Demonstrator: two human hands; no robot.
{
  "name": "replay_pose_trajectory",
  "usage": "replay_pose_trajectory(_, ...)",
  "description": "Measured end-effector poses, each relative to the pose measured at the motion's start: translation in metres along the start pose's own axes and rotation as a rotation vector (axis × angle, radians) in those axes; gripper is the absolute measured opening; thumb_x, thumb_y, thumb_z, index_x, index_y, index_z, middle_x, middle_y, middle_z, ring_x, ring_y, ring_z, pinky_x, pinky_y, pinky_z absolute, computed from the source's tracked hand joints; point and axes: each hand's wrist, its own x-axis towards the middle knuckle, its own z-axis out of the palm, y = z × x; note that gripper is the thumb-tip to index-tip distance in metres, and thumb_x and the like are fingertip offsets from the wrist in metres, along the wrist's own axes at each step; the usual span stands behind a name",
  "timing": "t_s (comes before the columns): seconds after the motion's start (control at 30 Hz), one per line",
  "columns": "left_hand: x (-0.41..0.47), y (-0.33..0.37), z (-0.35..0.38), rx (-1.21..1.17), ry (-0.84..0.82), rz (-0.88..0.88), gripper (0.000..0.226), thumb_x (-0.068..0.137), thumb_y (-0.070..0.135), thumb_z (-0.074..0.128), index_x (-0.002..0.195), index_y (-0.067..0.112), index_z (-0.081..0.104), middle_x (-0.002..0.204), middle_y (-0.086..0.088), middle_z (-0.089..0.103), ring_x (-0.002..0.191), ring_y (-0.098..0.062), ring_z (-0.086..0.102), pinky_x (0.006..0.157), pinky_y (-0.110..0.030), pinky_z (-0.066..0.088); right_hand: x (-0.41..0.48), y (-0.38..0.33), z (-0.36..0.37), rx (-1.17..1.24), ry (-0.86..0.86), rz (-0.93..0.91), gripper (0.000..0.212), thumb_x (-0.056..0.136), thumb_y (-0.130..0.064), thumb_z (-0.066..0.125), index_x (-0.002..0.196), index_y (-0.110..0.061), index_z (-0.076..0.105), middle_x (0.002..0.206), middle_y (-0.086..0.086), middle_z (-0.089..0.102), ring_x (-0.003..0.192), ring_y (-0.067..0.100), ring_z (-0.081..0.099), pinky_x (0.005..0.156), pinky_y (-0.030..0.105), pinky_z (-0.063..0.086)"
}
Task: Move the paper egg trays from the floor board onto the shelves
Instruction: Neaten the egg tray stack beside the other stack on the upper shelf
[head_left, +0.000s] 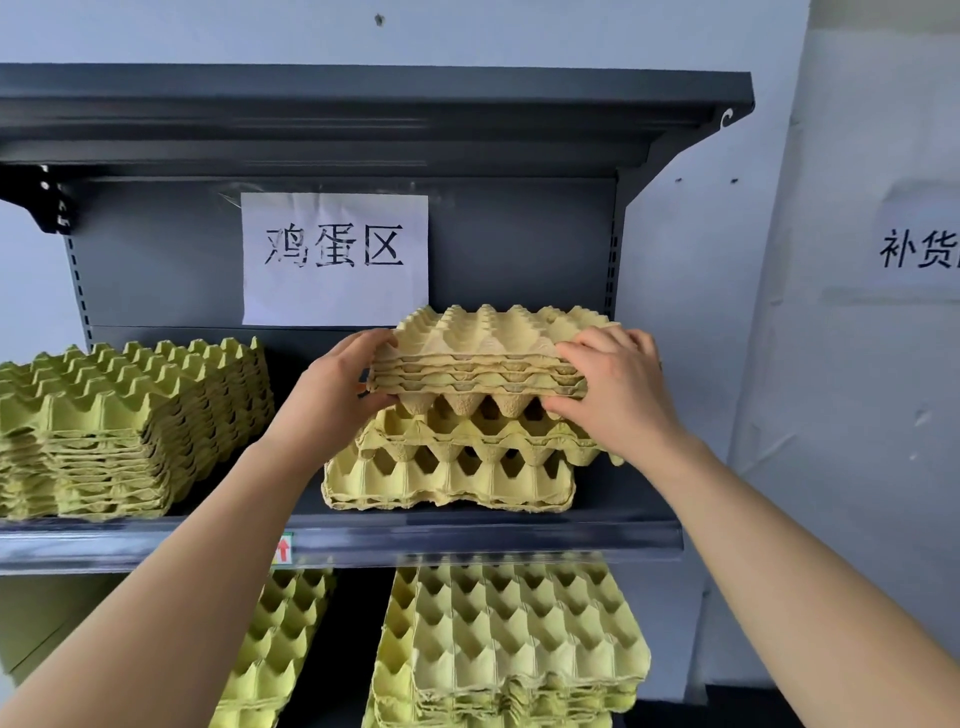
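- Your left hand (337, 387) and right hand (621, 387) clasp the two ends of the held stack (478, 358), a few nested paper egg trays. Your fingers curl over the top and your thumbs tuck under the edge.
- The held stack is level and sits directly over a pile (452, 470) of trays, its cups meeting the pile's top. It cannot be told whether its weight rests there.
- The pile stands on the right half of the middle shelf (467, 540). It is loosely nested, and its bottom trays jut forward and to the left.
- A taller, tightly nested left stack (124, 426) stands on the same shelf, well apart from the pile.
- A paper sign (335, 257) with Chinese characters hangs on the back panel, just behind your left hand.
- The top shelf (363, 104) spans overhead.
- Below the middle shelf lie a lower-left stack (280, 639) and a lower-right stack (519, 639).
- A second sign (919, 249) on the right wall is cut off by the frame.
- In all there are five tray stacks and two signs.
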Motion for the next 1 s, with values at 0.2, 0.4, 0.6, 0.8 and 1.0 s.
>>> replay_pose_trajectory(0.2,-0.005,-0.021,-0.004,0.020,-0.036,-0.021,0.062,0.072,0.008,0.080,0.126,0.019,0.051,0.118,0.004,0.057,0.098,-0.017,0.058,0.086,-0.038,0.054,0.010,-0.016,0.006,-0.009,-0.073,-0.036,0.055,0.075,-0.051,0.071,0.122,-0.023,0.061,0.116,-0.006,0.059,0.115,0.019,0.046,0.106,0.041,0.023)
replay_pose_trajectory(0.4,-0.013,-0.027,0.012,0.054,-0.108,-0.027,0.064,0.081,0.012,0.071,0.138,0.020,0.042,0.136,0.006,0.048,0.112,-0.016,0.056,0.094,-0.032,0.050,-0.011,-0.012,0.023,-0.008,-0.194,-0.034,0.053,0.084,-0.049,0.062,0.129,-0.022,0.055,0.121,-0.004,0.056,0.118,0.021,0.044,0.107,0.042,0.026)
replay_pose_trajectory(0.6,-0.017,-0.020,0.017,0.054,-0.158,-0.026,0.078,0.076,0.037,0.075,0.141,0.019,0.036,0.147,0.008,0.032,0.122,-0.010,0.044,0.097,-0.022,0.039,-0.013,-0.007,0.018,0.036,-0.277,-0.055,0.058,0.087,-0.046,0.059,0.138,-0.025,0.045,0.132,0.001,0.042,0.127,0.023,0.034,0.111,0.041,0.018)
replay_pose_trajectory(0.8,-0.015,-0.005,0.035,0.251,-0.199,0.014,0.092,0.069,0.042,0.081,0.144,0.019,0.033,0.154,0.002,0.021,0.143,-0.021,0.010,0.114,-0.040,0.025,-0.030,0.005,0.016,-0.044,-0.349,0.103,0.106,0.064,-0.051,0.080,0.145,-0.042,0.013,0.148,0.003,0.019,0.136,0.026,0.013,0.110,0.056,0.024)
replay_pose_trajectory(1.0,-0.017,-0.002,0.041,0.247,-0.126,0.032,0.078,0.071,0.037,0.080,0.134,0.009,0.043,0.141,0.000,0.036,0.142,-0.022,0.015,0.112,-0.034,0.027,-0.030,0.006,0.023,0.050,-0.224,0.098,0.069,0.072,-0.024,0.076,0.127,-0.033,0.035,0.131,0.000,0.049,0.132,0.026,0.018,0.095,0.046,0.043)
